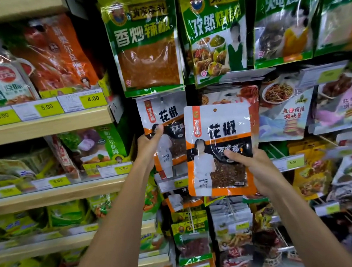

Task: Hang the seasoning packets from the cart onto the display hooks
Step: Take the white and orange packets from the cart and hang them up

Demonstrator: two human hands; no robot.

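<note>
Up front, pinching with the right hand (pixel 258 169) the lower right edge of a white-and-orange seasoning packet (pixel 216 142), thumb on its face, fingers behind. Holding it upright before the display, hang hole on top, not yet on a hook. Gripping with the left hand (pixel 149 143) the left edge of a matching packet (pixel 165 121) hanging on the rack, partly overlapped by the held one. Above both, green packets (pixel 146 39); off to the left, wooden shelves (pixel 41 129) with yellow price tags (pixel 93 98).
</note>
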